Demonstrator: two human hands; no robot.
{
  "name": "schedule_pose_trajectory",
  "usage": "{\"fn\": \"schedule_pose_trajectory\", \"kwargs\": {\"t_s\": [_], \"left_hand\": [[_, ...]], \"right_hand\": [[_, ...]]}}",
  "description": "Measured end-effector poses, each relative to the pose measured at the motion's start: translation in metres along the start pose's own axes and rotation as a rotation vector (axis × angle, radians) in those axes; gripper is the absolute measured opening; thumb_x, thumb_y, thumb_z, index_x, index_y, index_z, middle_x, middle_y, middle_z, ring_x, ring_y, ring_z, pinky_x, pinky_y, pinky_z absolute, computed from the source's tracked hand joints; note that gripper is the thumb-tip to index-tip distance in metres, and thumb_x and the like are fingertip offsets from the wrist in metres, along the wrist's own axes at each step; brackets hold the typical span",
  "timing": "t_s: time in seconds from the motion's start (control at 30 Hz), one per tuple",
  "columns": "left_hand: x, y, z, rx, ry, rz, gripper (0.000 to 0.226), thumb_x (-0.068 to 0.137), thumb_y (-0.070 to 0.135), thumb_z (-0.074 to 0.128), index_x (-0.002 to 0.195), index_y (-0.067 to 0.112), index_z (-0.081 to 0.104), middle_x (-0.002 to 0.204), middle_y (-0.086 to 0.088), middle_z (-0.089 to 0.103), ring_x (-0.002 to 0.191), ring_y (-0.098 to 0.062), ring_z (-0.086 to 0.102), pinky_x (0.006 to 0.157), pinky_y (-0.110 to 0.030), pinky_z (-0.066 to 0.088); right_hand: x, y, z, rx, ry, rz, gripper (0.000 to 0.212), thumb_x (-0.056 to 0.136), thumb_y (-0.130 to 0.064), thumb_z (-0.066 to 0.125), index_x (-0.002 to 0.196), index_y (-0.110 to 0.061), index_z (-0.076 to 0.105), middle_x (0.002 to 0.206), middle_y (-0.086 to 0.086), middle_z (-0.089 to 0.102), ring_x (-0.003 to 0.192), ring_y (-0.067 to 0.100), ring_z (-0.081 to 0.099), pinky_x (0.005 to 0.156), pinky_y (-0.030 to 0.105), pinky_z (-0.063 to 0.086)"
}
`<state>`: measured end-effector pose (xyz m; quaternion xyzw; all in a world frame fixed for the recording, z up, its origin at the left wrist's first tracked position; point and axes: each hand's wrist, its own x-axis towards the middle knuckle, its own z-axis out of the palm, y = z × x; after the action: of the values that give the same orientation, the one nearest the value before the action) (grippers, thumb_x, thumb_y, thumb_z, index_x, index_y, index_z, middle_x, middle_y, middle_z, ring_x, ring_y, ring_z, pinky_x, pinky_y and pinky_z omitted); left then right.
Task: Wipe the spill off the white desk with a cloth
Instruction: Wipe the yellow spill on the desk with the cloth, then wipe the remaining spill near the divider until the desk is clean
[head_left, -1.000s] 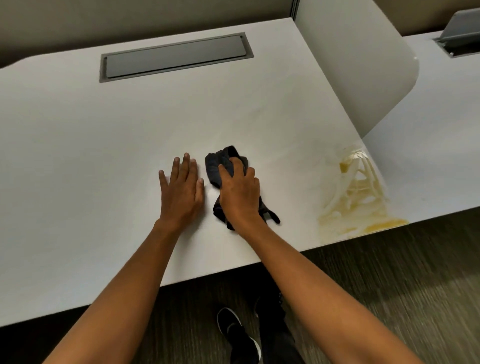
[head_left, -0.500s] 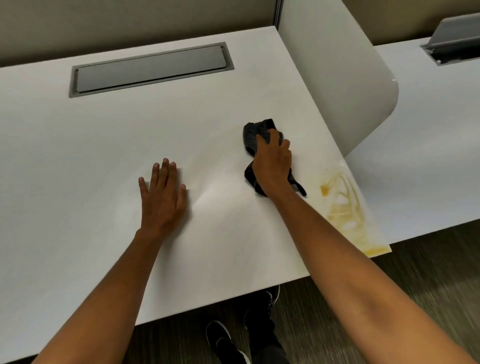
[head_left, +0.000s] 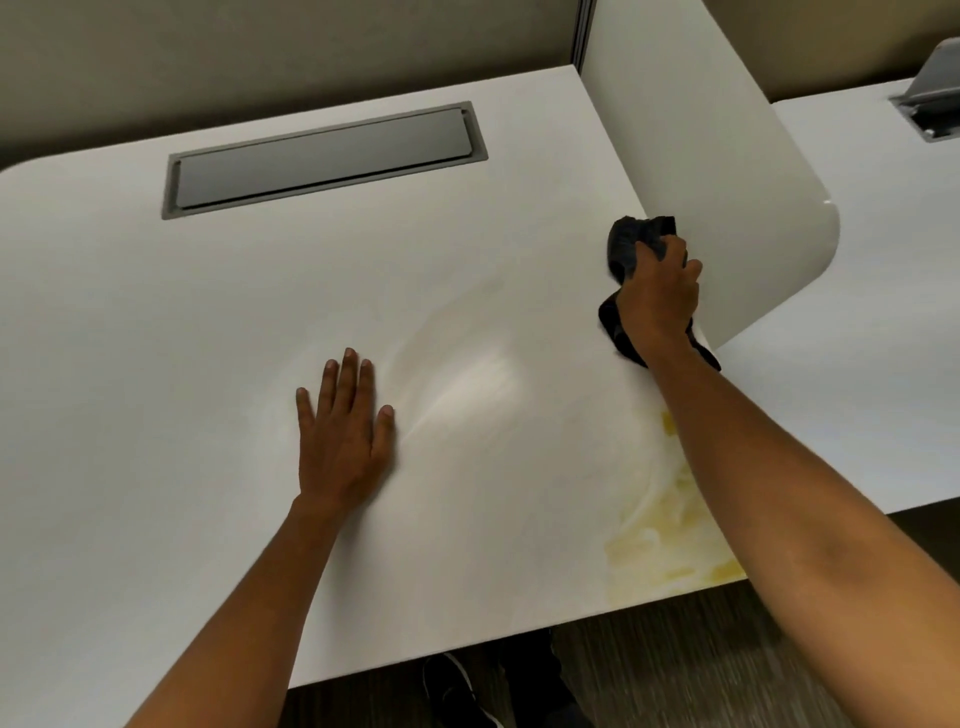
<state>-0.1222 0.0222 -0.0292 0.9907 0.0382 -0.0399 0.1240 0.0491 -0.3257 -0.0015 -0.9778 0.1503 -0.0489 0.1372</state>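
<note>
A dark grey cloth lies crumpled on the white desk at its right side, against the white divider panel. My right hand presses down on the cloth and grips it. A yellow smeared spill covers the desk's front right corner, partly hidden under my right forearm. My left hand lies flat on the desk near the middle, fingers spread, holding nothing. A faint wet streak runs between the two hands.
A grey cable hatch is set into the desk at the back. A curved white divider rises on the right, with a second desk beyond it. My shoes show on the floor below the front edge.
My right hand has slid the cloth from beside the left hand to the right and away from me, up to the divider. The left hand stays flat on the desk.
</note>
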Motion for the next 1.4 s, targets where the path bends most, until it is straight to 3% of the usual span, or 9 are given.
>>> {"fn": "schedule_pose_trajectory", "kwargs": {"t_s": [0.2,0.3,0.43,0.7,0.87,1.03,1.17,1.4], "left_hand": [[0.0,0.001,0.002,-0.001,0.003,-0.009,0.066,0.099,0.044,0.021,0.16,0.018,0.011,0.169,0.001,-0.001,0.156,-0.018,-0.005,0.124,-0.054,-0.001],[0.001,0.0,0.003,0.001,0.007,-0.007,0.066,0.1,0.043,0.021,0.16,0.018,0.011,0.169,0.001,-0.001,0.156,-0.018,-0.005,0.124,-0.054,-0.001],[0.0,0.0,0.003,-0.007,-0.004,-0.011,0.066,0.099,0.042,0.021,0.16,0.019,0.01,0.169,0.001,-0.002,0.155,-0.018,-0.006,0.124,-0.054,-0.001],[0.001,-0.001,0.0,0.002,0.006,0.004,0.065,0.098,0.038,0.019,0.16,0.017,0.014,0.169,-0.001,0.003,0.156,-0.02,0.0,0.124,-0.055,0.003],[0.001,-0.001,0.0,-0.015,0.009,0.012,0.065,0.098,0.036,0.017,0.16,0.017,0.015,0.168,-0.001,0.002,0.156,-0.02,-0.001,0.124,-0.055,0.002],[0.001,-0.002,0.0,-0.006,0.009,0.004,0.065,0.098,0.036,0.019,0.16,0.018,0.014,0.168,0.001,0.001,0.156,-0.019,-0.002,0.124,-0.053,0.001],[0.001,-0.002,0.001,-0.019,0.003,0.001,0.065,0.098,0.036,0.021,0.16,0.02,0.013,0.168,0.003,0.0,0.156,-0.017,-0.002,0.124,-0.052,0.0],[0.001,-0.002,0.001,-0.031,0.004,-0.001,0.065,0.098,0.036,0.021,0.16,0.02,0.013,0.168,0.004,-0.001,0.155,-0.015,-0.005,0.125,-0.051,-0.001]], "right_hand": [[-0.007,-0.018,0.006,0.091,0.051,0.124,0.039,0.094,-0.002,0.049,0.131,-0.015,0.055,0.147,0.013,0.036,0.115,0.04,0.042,0.087,0.041,0.047],[-0.035,-0.052,0.012,0.183,0.048,0.146,0.036,0.095,-0.004,0.049,0.128,-0.014,0.056,0.147,0.012,0.034,0.121,0.039,0.039,0.093,0.044,0.046],[-0.103,-0.109,0.028,0.188,-0.038,-0.093,0.04,0.101,-0.01,0.041,0.139,-0.017,0.048,0.152,0.014,0.029,0.128,0.04,0.034,0.098,0.042,0.038],[-0.194,-0.133,0.031,0.2,-0.211,-0.495,0.058,0.087,0.0,0.059,0.141,-0.016,0.047,0.149,0.014,0.038,0.113,0.036,0.046,0.082,0.037,0.05],[-0.226,-0.112,0.03,0.219,-0.223,-0.595,0.057,0.079,-0.003,0.074,0.132,-0.015,0.058,0.141,0.014,0.051,0.1,0.035,0.057,0.07,0.036,0.053],[-0.202,-0.103,0.027,0.181,-0.214,-0.649,0.052,0.078,0.0,0.067,0.127,-0.018,0.063,0.14,0.013,0.052,0.092,0.037,0.057,0.065,0.039,0.051],[-0.125,-0.091,0.022,0.116,-0.175,-0.466,0.052,0.088,-0.007,0.048,0.136,-0.025,0.052,0.151,0.009,0.036,0.11,0.039,0.046,0.082,0.043,0.043],[0.016,-0.024,0.004,0.006,-0.01,-0.127,0.044,0.098,-0.008,0.043,0.14,-0.019,0.048,0.15,0.015,0.034,0.119,0.043,0.042,0.095,0.047,0.04]]}}
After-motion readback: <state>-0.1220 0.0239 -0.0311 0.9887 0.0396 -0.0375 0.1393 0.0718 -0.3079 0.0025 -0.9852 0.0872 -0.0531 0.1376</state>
